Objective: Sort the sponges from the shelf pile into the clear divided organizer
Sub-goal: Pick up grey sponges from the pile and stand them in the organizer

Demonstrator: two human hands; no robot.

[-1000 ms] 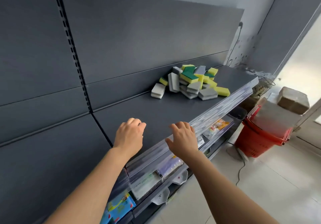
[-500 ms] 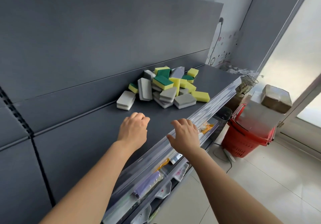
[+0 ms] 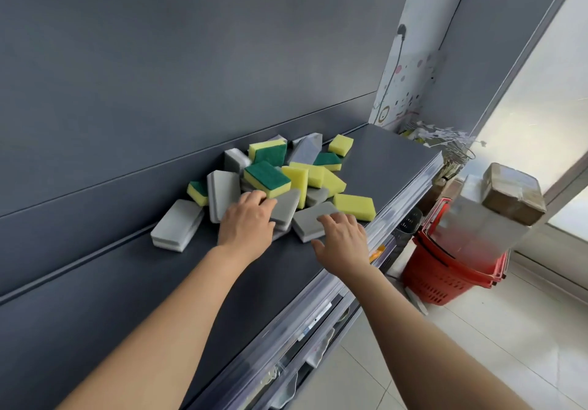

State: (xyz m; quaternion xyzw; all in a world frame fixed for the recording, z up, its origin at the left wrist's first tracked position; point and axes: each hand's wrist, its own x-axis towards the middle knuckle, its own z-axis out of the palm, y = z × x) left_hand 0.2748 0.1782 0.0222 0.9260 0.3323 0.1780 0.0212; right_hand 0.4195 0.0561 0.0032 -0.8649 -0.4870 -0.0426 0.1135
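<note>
While our left hand [image 3: 246,223] curls fingers onto the sponges [image 3: 267,178], grip unclear, our right hand [image 3: 345,242] rests released on a grey sponge [image 3: 310,217].

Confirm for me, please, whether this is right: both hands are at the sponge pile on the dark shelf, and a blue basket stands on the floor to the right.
The basket is red, not blue, as the head view shows. The rest holds: left hand and right hand are at the sponge pile on the dark shelf.
</note>
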